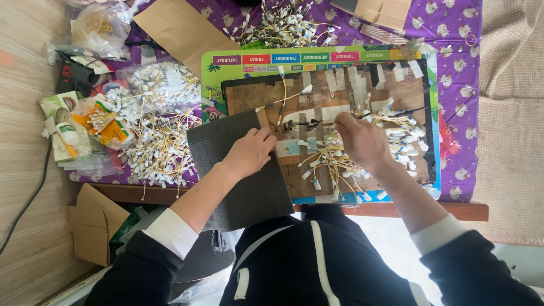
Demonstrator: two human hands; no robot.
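Left hand (249, 152) lay fingers-down on foam sheet (241, 170); right hand (362, 141) pinched one wire from the pile (362, 153) beneath its fingertips. Most wires remained loose; two lay beyond on the board (283, 99).

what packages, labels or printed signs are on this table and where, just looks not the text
Green printed board: under the work area, row of coloured label boxes along its far edge.
Clear plastic bags: left of board, holding white-tagged yellow wires.
Small carton: far left edge, white and green.
Brown cardboard: top left, plain.

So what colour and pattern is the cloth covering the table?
Purple, dotted with small white animal figures; the tablecloth shows in the head view.
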